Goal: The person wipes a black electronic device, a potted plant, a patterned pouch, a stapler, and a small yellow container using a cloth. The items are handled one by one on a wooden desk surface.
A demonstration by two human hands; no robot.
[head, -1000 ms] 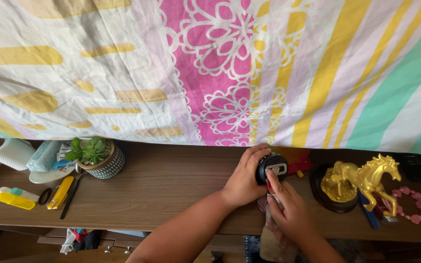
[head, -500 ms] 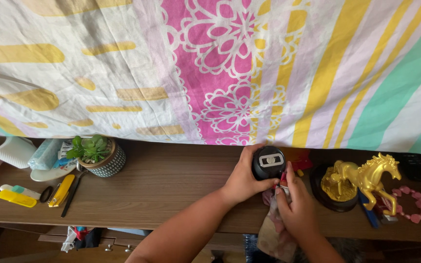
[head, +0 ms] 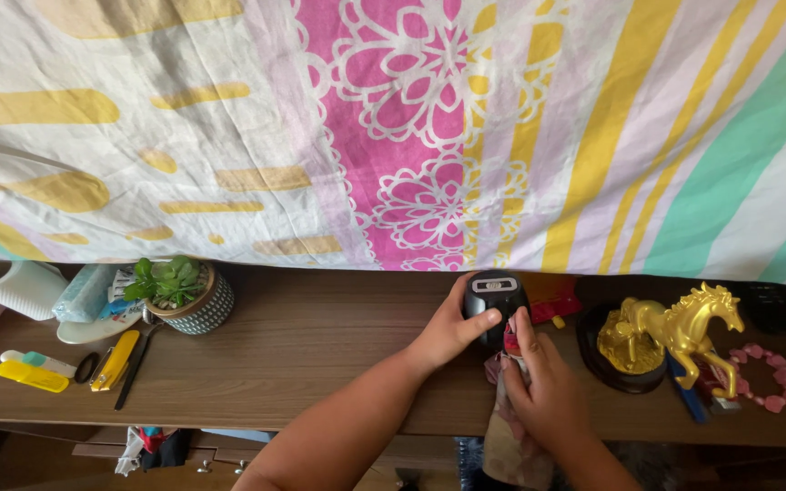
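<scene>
The left hand point(head: 448, 332) is wrapped around a small black gadget point(head: 493, 305), thumb pressed on its front, holding it upright just above the wooden shelf point(head: 320, 355) near the back edge, right of the middle. The right hand point(head: 543, 395) is closed on a bunched cloth point(head: 507, 436) that hangs down over the front edge, its forefinger stretched up so the tip touches the lower side of the gadget. Just behind the gadget lies something red point(head: 552, 300), partly hidden. Further right stands a golden horse figure point(head: 675, 332) on a dark round base, and beyond it, toward the right end, pink beads point(head: 761, 364). Well apart, toward the left end, a small potted plant point(head: 179, 295) sits by the back edge, a white roll point(head: 15, 286) at the far left, and a yellow stapler point(head: 113, 361) nearer the front. A striped, flowered sheet point(head: 393, 127) hangs above it all.
</scene>
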